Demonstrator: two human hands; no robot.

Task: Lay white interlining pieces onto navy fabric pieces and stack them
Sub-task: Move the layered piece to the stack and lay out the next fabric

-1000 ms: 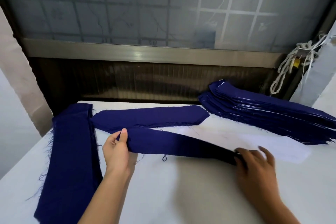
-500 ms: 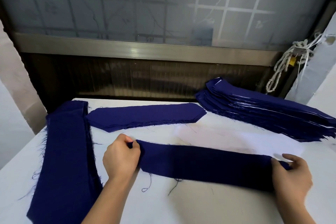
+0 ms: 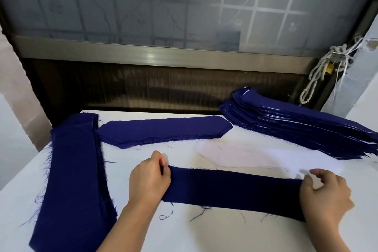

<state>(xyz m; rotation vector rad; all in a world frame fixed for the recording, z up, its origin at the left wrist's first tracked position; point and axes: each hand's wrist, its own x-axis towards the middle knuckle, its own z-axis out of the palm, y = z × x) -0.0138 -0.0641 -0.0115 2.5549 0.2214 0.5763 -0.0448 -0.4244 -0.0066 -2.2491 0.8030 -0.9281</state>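
Note:
A long navy fabric strip (image 3: 233,190) lies flat across the near part of the white table (image 3: 204,233). My left hand (image 3: 149,180) pinches its left end. My right hand (image 3: 325,194) rests on its right end with the fingers loosely curled and partly lifted. Just behind the strip lies a pile of white interlining pieces (image 3: 251,156). A second navy piece with pointed ends (image 3: 163,131) lies further back. A tall stack of navy pieces with white layers between them (image 3: 306,129) sits at the back right.
A thick pile of long navy strips (image 3: 73,182) runs down the left side of the table, with frayed threads at its edges. A window frame and frosted glass (image 3: 163,6) stand behind the table. A knotted white cord (image 3: 323,69) hangs at the right.
Both hands pulled the navy strip nearer and laid it out flat across the table. My right hand moved right to the strip's far end and its fingers have loosened.

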